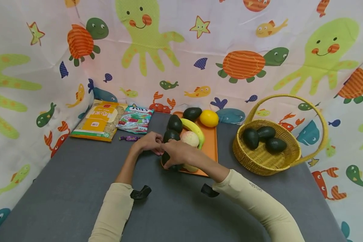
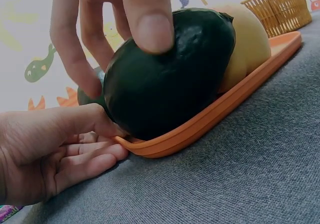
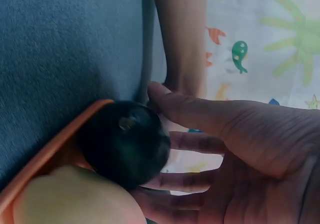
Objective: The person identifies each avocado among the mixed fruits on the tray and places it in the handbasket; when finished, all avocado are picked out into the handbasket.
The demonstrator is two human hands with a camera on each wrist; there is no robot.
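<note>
At the near left corner of an orange tray [image 1: 211,141] [image 2: 205,124] [image 3: 55,151], my right hand [image 1: 179,153] [image 3: 245,159] holds a dark green avocado [image 2: 170,79] [image 3: 125,144], thumb on one side and fingers on the other. The avocado rests inside the rim. My left hand [image 1: 150,143] [image 2: 55,149] pinches the tray's corner, with the thumb by the avocado and the other fingers lower down. More avocados [image 1: 175,123] line the tray's left side. Beside them lie a banana [image 1: 195,129], a peach [image 1: 189,138] and a pale yellow fruit [image 1: 190,168] [image 2: 250,41] [image 3: 75,199].
An avocado [image 1: 192,114] and a yellow fruit [image 1: 209,118] lie at the tray's far end. Right of it stands a wicker basket [image 1: 257,164] with three avocados. Back left are a grain bag [image 1: 98,121], a candy bag [image 1: 135,119] and a purple-wrapped sweet [image 1: 129,138].
</note>
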